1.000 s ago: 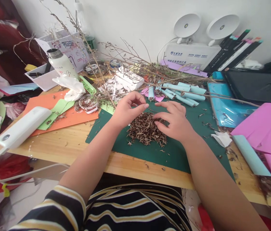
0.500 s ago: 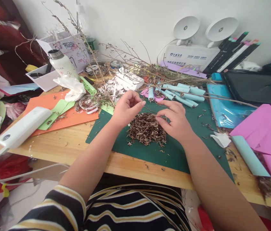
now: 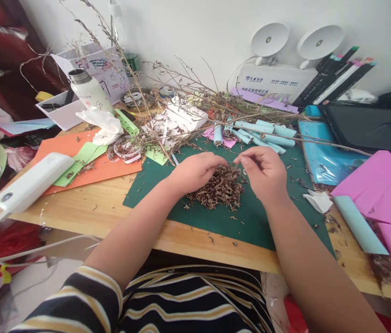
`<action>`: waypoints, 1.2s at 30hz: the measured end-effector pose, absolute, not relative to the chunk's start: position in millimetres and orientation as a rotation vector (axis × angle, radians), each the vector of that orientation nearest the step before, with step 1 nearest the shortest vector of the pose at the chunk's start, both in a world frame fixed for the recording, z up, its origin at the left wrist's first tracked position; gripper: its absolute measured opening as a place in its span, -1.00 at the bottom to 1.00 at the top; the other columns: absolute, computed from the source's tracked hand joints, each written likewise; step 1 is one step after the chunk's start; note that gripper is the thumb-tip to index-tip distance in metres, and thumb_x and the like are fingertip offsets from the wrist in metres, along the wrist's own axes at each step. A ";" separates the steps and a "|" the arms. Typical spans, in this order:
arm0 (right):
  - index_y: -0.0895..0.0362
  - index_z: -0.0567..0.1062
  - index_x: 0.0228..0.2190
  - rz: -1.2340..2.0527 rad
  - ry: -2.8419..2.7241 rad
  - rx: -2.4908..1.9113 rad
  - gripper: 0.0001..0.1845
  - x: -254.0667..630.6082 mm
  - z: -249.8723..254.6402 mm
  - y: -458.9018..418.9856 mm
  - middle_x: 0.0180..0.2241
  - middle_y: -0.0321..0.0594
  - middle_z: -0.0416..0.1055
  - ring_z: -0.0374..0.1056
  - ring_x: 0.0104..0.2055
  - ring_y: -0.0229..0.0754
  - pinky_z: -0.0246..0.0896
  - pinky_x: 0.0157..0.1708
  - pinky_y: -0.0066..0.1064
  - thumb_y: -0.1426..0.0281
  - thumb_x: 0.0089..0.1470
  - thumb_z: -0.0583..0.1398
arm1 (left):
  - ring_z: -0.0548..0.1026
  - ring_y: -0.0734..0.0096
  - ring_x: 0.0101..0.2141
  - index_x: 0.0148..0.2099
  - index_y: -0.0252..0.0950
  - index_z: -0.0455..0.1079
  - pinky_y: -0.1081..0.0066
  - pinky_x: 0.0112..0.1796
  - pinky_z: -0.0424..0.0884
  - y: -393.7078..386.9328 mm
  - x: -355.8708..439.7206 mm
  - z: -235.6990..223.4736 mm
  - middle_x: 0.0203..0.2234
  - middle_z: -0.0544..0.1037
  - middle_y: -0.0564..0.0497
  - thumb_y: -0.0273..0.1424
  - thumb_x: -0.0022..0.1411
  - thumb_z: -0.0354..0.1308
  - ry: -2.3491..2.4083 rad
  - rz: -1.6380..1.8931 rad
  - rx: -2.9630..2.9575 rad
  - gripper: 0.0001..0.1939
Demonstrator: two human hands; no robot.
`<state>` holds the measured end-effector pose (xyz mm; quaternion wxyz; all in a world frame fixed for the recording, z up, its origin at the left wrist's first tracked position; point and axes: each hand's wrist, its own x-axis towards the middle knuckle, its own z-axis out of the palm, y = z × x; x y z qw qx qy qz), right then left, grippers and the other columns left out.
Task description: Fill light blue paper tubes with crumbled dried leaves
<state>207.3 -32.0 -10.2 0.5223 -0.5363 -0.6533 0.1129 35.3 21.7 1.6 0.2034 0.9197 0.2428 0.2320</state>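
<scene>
Over a pile of crumbled dry leaves [image 3: 221,192] on the green cutting mat [image 3: 195,215], my two hands are close together. A thin dry twig [image 3: 232,163] shows in the small gap between their fingertips. My right hand [image 3: 266,175] pinches it between thumb and fingers. Palm down, my left hand [image 3: 197,173] has its fingers closed at the twig's other end; its thumb is mostly hidden. Behind the hands lie several light-blue paper tubes [image 3: 264,134], some with dried plant bits in their ends.
Long dry branches [image 3: 188,74] reach across the back of the wooden table [image 3: 87,208]. At left are a white power bank [image 3: 34,182], orange paper [image 3: 119,169] and an open bottle [image 3: 89,90]. Pink paper strips [image 3: 375,185] and a blue tube [image 3: 360,224] lie at right.
My left hand has moved down and right and turned palm down over the leaf pile. My right hand has shifted slightly right, and the gap between them is smaller.
</scene>
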 end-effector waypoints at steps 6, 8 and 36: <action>0.09 0.33 -0.44 0.349 -1.463 -1.195 -0.98 204.5 -11.4 -30.9 -0.47 -0.29 0.38 0.27 -0.47 -0.30 0.16 -0.48 -0.41 0.41 -0.01 0.09 | 0.40 0.43 -0.26 -0.14 -0.29 0.33 0.43 -0.24 0.30 19.4 39.6 0.7 -0.28 0.48 0.01 -0.51 0.14 -0.14 0.728 0.598 2.550 -0.71; 0.09 0.32 -0.44 0.350 -1.432 -1.157 -0.98 203.9 -10.7 -30.5 -0.48 -0.29 0.38 0.27 -0.48 -0.30 0.16 -0.49 -0.41 0.42 -0.02 0.10 | 0.41 0.41 -0.32 -0.20 -0.28 0.36 0.45 -0.33 0.29 19.1 38.9 3.3 -0.34 0.49 0.02 -0.39 0.15 -0.07 0.776 0.531 2.579 -0.77; 0.03 0.41 -0.34 0.290 -1.472 -1.196 -0.82 207.7 -15.0 -31.7 -0.54 -0.32 0.30 0.24 -0.52 -0.30 0.14 -0.53 -0.40 0.42 0.03 0.03 | 0.28 0.52 -0.59 -0.47 -0.28 0.36 0.51 -0.57 0.10 21.8 26.5 19.8 -0.60 0.43 0.07 -0.34 0.12 -0.09 0.923 0.397 2.524 -0.75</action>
